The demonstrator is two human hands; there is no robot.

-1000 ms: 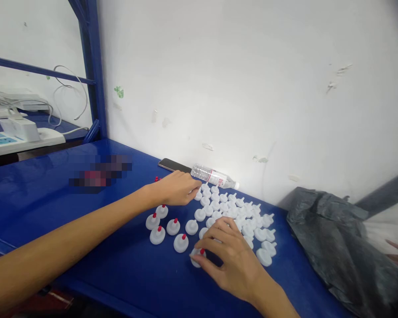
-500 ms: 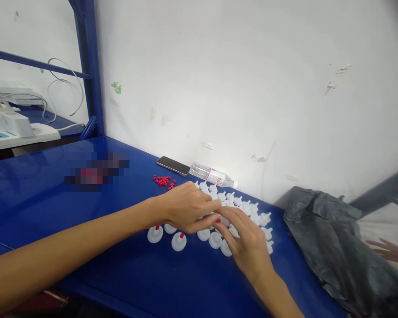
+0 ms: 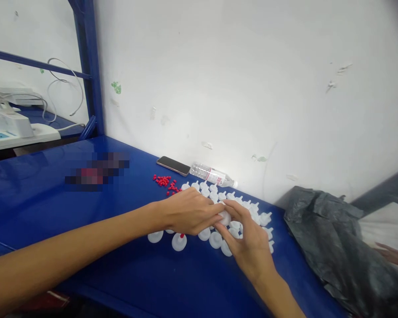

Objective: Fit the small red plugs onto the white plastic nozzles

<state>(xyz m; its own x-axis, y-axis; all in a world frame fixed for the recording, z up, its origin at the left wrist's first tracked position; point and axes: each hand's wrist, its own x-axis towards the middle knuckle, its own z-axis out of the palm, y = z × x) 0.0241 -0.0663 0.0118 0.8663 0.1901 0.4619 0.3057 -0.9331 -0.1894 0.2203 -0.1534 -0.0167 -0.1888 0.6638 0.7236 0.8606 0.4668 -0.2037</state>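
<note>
My left hand (image 3: 189, 212) and my right hand (image 3: 248, 232) meet over a cluster of white plastic pieces. Between their closed fingertips is one white round plastic piece (image 3: 224, 218), its rounded face partly showing. My left fingers press against its left side, and my right thumb and fingers pinch it from the right. Whether a red cap is on it is hidden. Several white spouted pieces (image 3: 215, 240) lie around and below the hands. One piece nearer to me carries a small red cap (image 3: 182, 236) on its spout. Loose red caps (image 3: 162, 180) are heaped beyond my left wrist.
A phone (image 3: 173, 165) and a clear plastic bottle (image 3: 207, 173) lie along the wall. A dark plastic bag (image 3: 328, 238) covers the right side of the blue table (image 3: 135, 274). Another person's hand (image 3: 393, 255) is behind the bag. A power strip (image 3: 36, 134) sits far left.
The red cap seen between my fingertips is out of sight, and the held piece's white rounded face shows instead. My left hand has shifted slightly, uncovering more red caps. The other person's hand has moved.
</note>
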